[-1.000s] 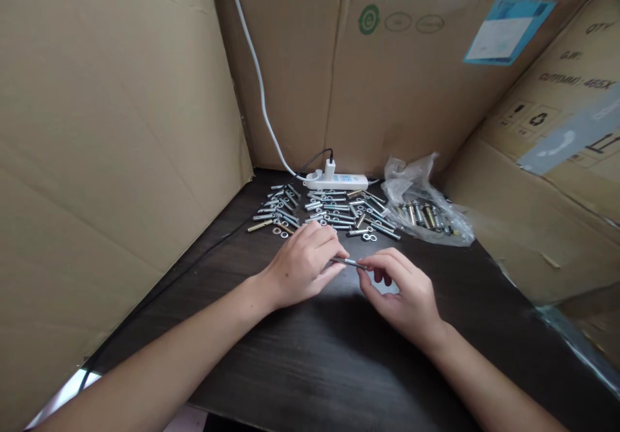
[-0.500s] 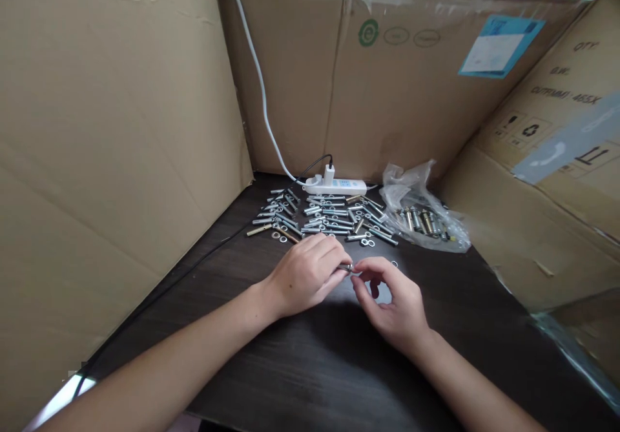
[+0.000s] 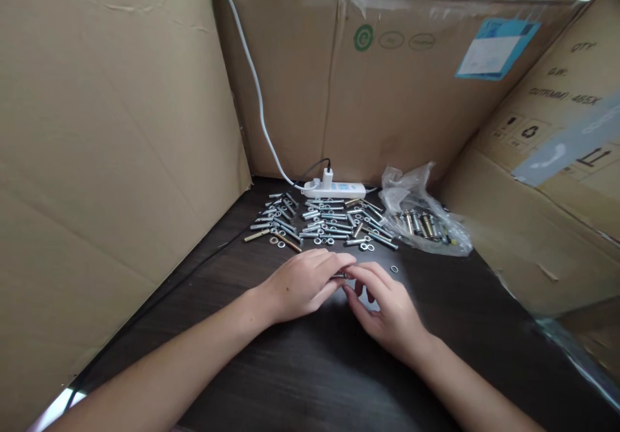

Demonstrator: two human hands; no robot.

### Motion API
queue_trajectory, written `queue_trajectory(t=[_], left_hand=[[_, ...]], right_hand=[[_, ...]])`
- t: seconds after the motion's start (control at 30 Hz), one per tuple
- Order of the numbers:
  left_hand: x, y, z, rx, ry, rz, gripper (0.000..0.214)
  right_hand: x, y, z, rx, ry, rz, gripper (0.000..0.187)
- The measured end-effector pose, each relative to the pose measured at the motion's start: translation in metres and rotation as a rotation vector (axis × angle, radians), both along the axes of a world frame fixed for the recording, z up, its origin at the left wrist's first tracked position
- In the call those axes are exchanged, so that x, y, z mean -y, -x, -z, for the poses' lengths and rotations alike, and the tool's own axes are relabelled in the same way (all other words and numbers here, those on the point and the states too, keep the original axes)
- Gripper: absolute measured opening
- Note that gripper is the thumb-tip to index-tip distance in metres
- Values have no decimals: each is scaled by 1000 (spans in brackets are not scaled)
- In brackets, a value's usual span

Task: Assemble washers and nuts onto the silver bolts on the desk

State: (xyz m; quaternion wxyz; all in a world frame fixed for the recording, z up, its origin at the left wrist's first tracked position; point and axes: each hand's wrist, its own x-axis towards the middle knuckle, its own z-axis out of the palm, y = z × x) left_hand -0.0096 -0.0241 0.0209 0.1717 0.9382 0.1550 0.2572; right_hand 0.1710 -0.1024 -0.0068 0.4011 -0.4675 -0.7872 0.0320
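Small silver metal bolt (image 3: 340, 276) pinched between left hand (image 3: 301, 283) and right hand (image 3: 387, 304), fingertips of both closed on it, over dark tabletop (image 3: 290, 367) middle. Likely light, stiff, slippery; grip at shank ends.

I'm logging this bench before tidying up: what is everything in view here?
Table: one, dark, under everything.
Cardboard boxes: three, brown, left, behind and right of the table.
Label: one, blue and white, on the back box.
Power strip: one, white, table's back edge.
White cable: one, rising from the power strip.
Black cable: one, along the table's left.
Loose bolts: many, silver, some brassy, before the power strip, washers among them.
Plastic bag: one, clear, right of the pile, bolts inside.
Single washer: one, silver, alone, nearer than the bag.
Held bolt: one, silver, mostly hidden, table centre.
Left hand: one, grip closed on the held bolt.
Right hand: one, fingertips pinching its end.
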Motion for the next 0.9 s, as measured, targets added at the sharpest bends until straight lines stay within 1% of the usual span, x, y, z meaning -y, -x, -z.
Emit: queue_trajectory(t=[0.17,0.23,0.3,0.37,0.43,0.57,0.67,0.77,0.83,0.9], left_hand=[[3,-2,1,11,30,15,29],[4,-3,2,24,83,22,28],[6,-4,2,26,172,27,27],[9,-4,3,17,255,30,27],[11,-4,2,2,295,28,26],[7,1,-4,-11,322,4,24],[-5,11,-12,-23,305,-80,19],[-21,24,-19,-155,267,-166,14],[-28,31,-20,-279,282,-201,11],[-31,35,-20,-385,326,-221,14]], right_hand=[[2,0,-6,165,-104,51,22],[3,1,-9,224,-121,74,20],[4,3,-11,261,-124,87,18],[4,4,-11,274,-128,83,17],[2,4,-10,276,-136,67,16],[-1,-3,-7,247,-96,64,15],[-4,-15,-5,183,-27,127,15],[-8,-26,-3,97,22,151,14],[-9,-30,-2,64,39,140,14],[-10,-31,-2,57,53,127,14]])
